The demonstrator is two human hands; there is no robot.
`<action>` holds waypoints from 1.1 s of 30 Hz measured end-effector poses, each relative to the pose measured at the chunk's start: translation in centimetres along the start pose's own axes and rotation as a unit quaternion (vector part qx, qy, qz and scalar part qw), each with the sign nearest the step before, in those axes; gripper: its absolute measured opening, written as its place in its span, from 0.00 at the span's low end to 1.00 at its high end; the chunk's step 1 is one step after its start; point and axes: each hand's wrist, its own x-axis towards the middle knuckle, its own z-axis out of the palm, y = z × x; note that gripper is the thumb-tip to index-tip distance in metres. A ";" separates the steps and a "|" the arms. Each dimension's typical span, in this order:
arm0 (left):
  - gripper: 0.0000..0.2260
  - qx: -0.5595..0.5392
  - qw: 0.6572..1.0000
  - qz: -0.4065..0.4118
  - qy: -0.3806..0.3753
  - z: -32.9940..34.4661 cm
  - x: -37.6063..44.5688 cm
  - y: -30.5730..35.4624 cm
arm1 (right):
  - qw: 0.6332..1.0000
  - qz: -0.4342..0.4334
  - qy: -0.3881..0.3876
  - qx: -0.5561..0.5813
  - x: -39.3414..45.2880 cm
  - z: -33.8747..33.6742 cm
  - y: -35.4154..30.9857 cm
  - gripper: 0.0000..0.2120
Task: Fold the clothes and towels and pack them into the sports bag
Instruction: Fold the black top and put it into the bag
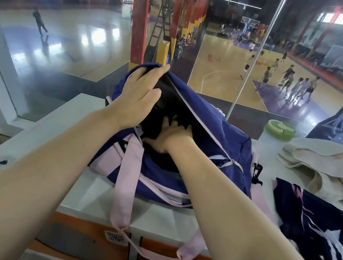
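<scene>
— What are the fingers (180, 125) doing?

— On the right hand (171, 138) they lie spread and flat, pressing down on dark cloth (155, 124) inside the sports bag (196, 152). The left hand (137, 96) has its fingers curled over the bag's top flap (194, 97), holding it up.

— Where is the bag?

— On the white worktop (90, 193), unzipped. Its pink strap (126, 179) hangs over the front edge.

— What else is there?

— To the right lie a beige towel (324, 166), a navy shirt (317, 233) with pink and white marks, and a bottle with a green lid (279, 128).
</scene>
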 end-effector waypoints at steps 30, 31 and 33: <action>0.26 0.339 0.904 -0.066 -0.253 3.6 6.5 -3.3 | 0.998 -0.056 -0.036 0.020 -1.5 -0.8 0.9 0.43; 0.24 0.313 0.921 -0.065 -0.224 3.8 6.8 -2.9 | 0.997 -0.060 -0.035 0.023 -1.4 -0.8 0.9 0.41; 0.21 0.267 0.945 -0.065 -0.178 3.6 7.7 -1.9 | 0.997 -0.068 -0.038 0.028 -1.3 -0.8 1.0 0.38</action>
